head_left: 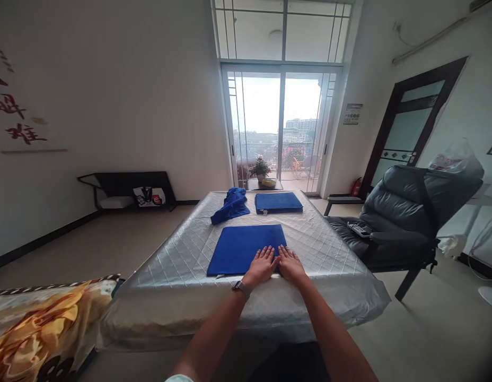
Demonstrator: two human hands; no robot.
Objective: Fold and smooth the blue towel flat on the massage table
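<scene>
A blue cloth (242, 244), folded into a flat rectangle, lies on the covered table (182, 265) in front of me. My left hand (263, 262) rests flat on its near right part, fingers stretched out. Beside it, my right hand (289, 262) lies flat at the cloth's right edge, the two thumbs close together. Farther back sits a neat stack of folded blue cloth (278, 202) with a small white tag at its front. Left of that stack is a crumpled blue cloth (232, 206).
A dark reclining chair (405, 207) stands close on the right, with a plastic bag (456, 159) on top. Yellow and patterned bedding (43, 329) lies at the lower left. Beyond the table's far edge are a potted plant (261, 168) and glass sliding doors (281, 127).
</scene>
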